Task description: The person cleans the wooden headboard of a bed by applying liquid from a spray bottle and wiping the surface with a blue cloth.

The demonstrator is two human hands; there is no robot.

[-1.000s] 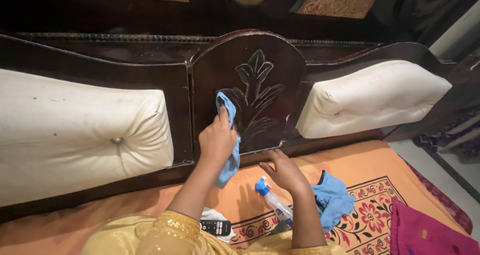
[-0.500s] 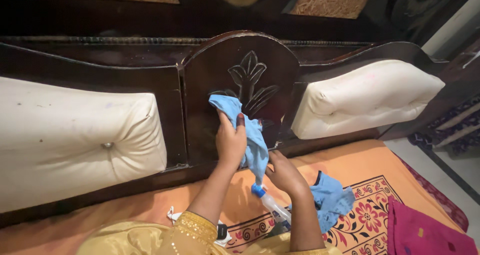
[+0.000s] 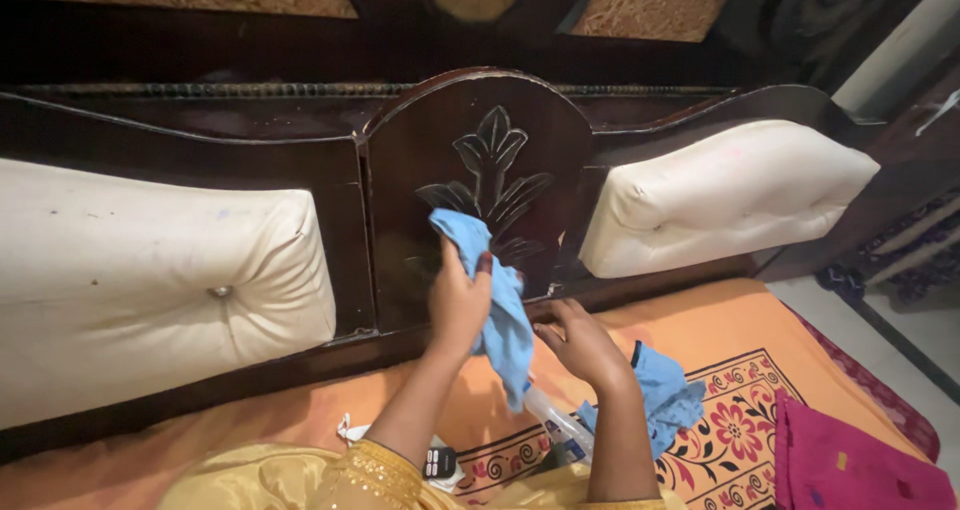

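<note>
Blue cloth (image 3: pixel 495 295) hangs from the left hand (image 3: pixel 458 305), which is clenched around its middle, thumb across the front. The cloth's long axis runs from upper left to lower right: its top end points up against the carved leaf panel (image 3: pixel 478 170) of the dark wooden headboard (image 3: pixel 200 140), touching the lower leaves of the carving, and its tail tapers down to a point just above the bed sheet (image 3: pixel 700 330).

Right hand (image 3: pixel 583 342) lies open just beside the cloth's tail, palm down, fingers spread and reaching toward the base of the panel; it grasps nothing. Below it a clear spray bottle (image 3: pixel 557 425) lies on its side on the orange patterned sheet, its long axis slanting from upper left to lower right, with its top end hidden behind the cloth's tail. A second blue cloth (image 3: pixel 662 395) lies crumpled on the sheet, touching the right forearm.

Cream cushions sit to either side of the carved panel, the left cushion (image 3: pixel 150 290) large and buttoned, the right cushion (image 3: pixel 730 195) tilted upward to the right. A black remote (image 3: pixel 440 462) peeks out near the yellow sleeve (image 3: pixel 340 475), and a pink fabric (image 3: pixel 850 460) lies at the lower right corner.
</note>
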